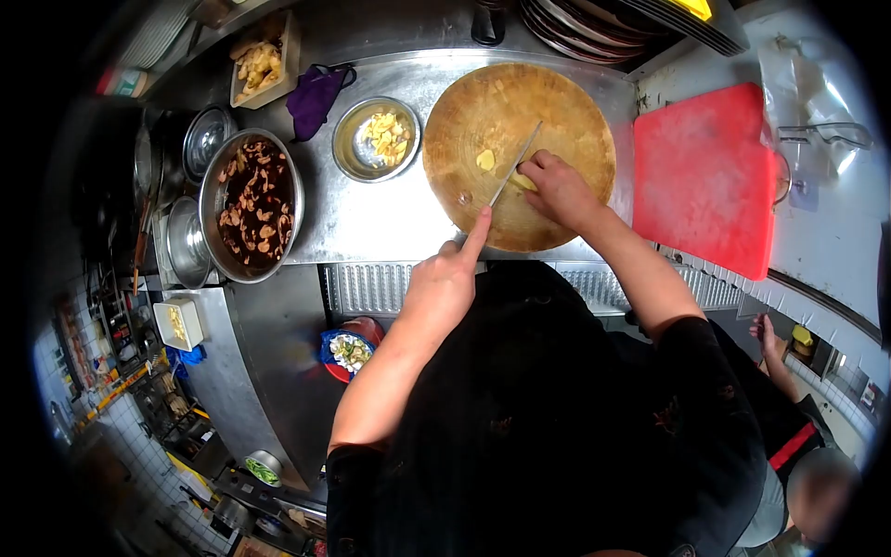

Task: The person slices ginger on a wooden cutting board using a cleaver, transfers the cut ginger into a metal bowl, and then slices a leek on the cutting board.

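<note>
Head view: A person in a black short-sleeved top works over a round wooden chopping block (566,111) on a steel counter (320,218). The left hand (444,286) is closed around the handle of a kitchen knife (516,165), index finger extended toward the blade, which stands angled over the block. The right hand (560,193), apart from the left, pins a ginger piece (525,183) to the wood just beside the blade. A ginger slice (484,161) lies flat on the block, on the other side of the knife. Left of the block sits a steel bowl (342,148) of cut ginger (387,137); farther left, a larger steel bowl (298,206) holds pieces in dark liquid. A red cutting board (701,176) lies to the right. A co-worker's hand (767,338) shows at lower right.
</note>
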`<state>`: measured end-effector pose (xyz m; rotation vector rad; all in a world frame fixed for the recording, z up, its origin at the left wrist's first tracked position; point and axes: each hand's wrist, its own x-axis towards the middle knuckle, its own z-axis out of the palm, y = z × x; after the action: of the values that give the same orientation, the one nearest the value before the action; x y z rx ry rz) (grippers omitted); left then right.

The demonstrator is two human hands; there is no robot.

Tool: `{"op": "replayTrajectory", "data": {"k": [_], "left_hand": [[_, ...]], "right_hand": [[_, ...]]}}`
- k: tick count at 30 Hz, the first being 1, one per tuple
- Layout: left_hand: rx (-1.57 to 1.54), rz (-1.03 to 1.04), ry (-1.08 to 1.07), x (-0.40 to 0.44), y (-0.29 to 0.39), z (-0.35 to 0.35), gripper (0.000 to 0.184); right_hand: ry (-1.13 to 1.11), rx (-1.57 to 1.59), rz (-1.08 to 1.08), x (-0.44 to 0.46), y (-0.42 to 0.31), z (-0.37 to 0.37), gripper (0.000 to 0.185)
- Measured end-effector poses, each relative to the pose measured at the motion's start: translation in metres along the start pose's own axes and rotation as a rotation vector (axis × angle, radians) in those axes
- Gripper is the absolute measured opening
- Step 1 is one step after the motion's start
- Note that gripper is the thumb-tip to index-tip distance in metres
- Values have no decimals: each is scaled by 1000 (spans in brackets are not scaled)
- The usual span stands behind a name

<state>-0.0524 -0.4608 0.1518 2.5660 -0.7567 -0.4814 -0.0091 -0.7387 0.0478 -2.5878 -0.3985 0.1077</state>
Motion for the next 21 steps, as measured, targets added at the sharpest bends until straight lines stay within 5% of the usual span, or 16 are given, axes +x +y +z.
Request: {"op": "replayTrajectory", "data": {"k": [15,21], "left_hand": [[-26,-12,2,37,-15,34,87],[-274,-133,21,27,-66,11,80]], "right_hand": [[21,59,25,-4,0,-1,38],[98,54,61,-11,4,-2,34]]}}
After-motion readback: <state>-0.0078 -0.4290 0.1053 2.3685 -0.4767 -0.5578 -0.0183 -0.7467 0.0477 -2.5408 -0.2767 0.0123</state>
